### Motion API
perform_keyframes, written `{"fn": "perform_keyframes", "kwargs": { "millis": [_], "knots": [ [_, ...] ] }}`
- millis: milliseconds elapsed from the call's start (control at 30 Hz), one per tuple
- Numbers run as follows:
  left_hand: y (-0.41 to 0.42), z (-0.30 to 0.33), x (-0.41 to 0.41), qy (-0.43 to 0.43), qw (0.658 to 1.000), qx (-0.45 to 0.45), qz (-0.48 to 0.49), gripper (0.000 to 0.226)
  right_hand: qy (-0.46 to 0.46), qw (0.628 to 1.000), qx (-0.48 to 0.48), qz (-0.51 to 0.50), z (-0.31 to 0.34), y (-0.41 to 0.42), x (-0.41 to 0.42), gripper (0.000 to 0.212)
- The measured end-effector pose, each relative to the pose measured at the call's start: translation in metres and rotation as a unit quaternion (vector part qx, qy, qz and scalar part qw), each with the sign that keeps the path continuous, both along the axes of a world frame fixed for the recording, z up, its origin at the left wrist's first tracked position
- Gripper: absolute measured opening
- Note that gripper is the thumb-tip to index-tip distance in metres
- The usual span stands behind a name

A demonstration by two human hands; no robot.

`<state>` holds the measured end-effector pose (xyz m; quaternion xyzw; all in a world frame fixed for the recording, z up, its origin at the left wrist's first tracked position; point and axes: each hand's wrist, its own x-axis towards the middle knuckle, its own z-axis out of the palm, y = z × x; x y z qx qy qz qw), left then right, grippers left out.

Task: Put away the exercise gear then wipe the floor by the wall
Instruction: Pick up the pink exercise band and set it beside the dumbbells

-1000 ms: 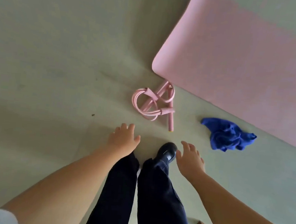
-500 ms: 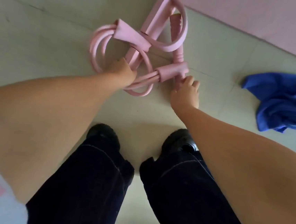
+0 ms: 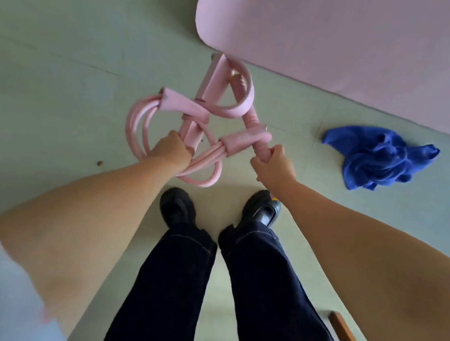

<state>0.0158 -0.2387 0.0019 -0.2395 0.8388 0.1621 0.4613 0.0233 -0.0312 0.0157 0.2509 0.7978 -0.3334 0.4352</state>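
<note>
Pink mat (image 3: 354, 40) edge lies just beyond the pink resistance band (image 3: 196, 118); bare floor (image 3: 52, 43) opens to your left. Your left hand (image 3: 171, 150) and right hand (image 3: 273, 166) each clench the tangled band's looped tubes and handles. Blue cloth (image 3: 379, 157) lies right.

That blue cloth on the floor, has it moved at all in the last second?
No. The blue cloth lies crumpled beside the pink mat's edge as before; only the camera shifted.
</note>
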Motion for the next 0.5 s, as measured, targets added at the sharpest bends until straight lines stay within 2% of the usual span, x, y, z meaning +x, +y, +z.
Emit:
{"fn": "perform_keyframes", "kwargs": {
  "millis": [233, 367, 500],
  "knots": [
    [-0.011, 0.216, 0.007, 0.0, 0.999, 0.02, 0.036, 0.026, 0.016, 0.999, -0.012, 0.038, 0.207, -0.004, 0.007, 0.029],
    [-0.005, 0.33, 0.01, 0.04, 0.997, 0.029, 0.063, 0.026, 0.054, 0.997, -0.012, 0.047, 0.319, 0.002, 0.004, 0.028],
    [0.011, 0.418, 0.013, 0.107, 0.993, 0.033, 0.048, 0.025, 0.116, 0.993, 0.007, 0.036, 0.408, 0.017, 0.009, 0.028]
  ]
}}
